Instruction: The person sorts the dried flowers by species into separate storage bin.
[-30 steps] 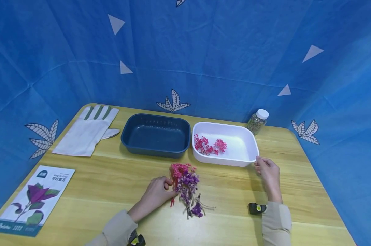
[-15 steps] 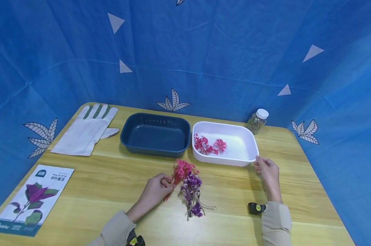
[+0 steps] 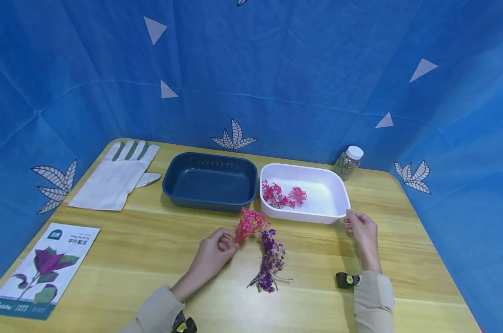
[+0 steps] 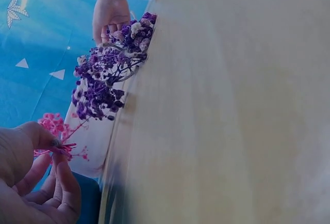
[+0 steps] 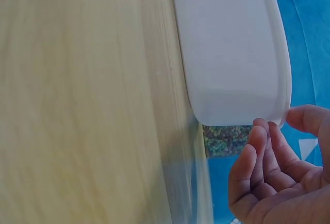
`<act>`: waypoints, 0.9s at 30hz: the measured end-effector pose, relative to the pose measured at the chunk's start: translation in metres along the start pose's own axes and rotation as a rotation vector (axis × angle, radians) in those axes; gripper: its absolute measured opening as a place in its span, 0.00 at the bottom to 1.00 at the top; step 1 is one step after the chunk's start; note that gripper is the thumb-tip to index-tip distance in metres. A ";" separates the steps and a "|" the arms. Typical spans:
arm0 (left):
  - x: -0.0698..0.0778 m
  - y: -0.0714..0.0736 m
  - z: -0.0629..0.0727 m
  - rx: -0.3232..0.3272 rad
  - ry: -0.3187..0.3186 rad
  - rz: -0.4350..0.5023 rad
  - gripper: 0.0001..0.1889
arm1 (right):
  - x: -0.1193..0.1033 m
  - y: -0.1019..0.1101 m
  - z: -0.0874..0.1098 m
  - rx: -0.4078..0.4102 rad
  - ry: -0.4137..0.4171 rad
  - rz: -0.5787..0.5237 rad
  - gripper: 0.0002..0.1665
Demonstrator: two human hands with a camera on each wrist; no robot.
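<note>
Pink flowers (image 3: 249, 223) pinched by left hand (image 3: 211, 253); right hand (image 3: 364, 232) pinches white tray (image 3: 303, 215).

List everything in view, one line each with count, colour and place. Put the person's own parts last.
Pink flower bunch: one, pink, in the left hand
White tray: one, white, back right of centre
Loose pink flowers: exact count unclear, pink, inside the white tray
Purple flower bunch: one, purple and pale, on the table
Dark blue tray: one, dark blue, left of the white tray
Glove: at least one, white and green, back left
Packet: one, white and teal, front left
Jar: one, clear with white lid, back right
Table: one, light wood, beneath everything
Cloth: blue, behind
Wrist devices: two, black, at the wrists
Sleeves: two, beige, front
Hands: two; left pinching stems, right at the white tray's corner
</note>
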State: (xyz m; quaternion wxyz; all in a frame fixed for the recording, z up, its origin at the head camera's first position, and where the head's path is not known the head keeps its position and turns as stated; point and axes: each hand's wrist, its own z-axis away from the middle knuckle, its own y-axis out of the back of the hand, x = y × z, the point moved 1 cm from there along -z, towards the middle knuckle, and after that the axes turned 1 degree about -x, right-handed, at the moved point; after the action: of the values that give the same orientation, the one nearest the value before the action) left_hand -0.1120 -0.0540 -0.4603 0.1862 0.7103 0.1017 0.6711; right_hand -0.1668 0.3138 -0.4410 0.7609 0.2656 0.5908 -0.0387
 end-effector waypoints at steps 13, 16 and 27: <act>0.014 0.000 -0.008 0.046 -0.051 0.058 0.09 | 0.000 0.000 -0.001 0.007 0.004 -0.016 0.23; 0.022 0.001 -0.012 0.041 -0.067 0.081 0.10 | 0.000 0.001 -0.001 0.010 0.013 -0.023 0.23; 0.046 -0.005 -0.047 0.003 -0.083 0.149 0.12 | 0.000 0.001 -0.001 -0.004 -0.004 -0.018 0.24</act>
State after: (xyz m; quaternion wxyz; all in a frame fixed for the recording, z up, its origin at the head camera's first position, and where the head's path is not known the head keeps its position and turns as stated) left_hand -0.1548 -0.0253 -0.4192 0.1385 0.7435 0.0418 0.6529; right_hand -0.1675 0.3147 -0.4409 0.7622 0.2587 0.5917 -0.0451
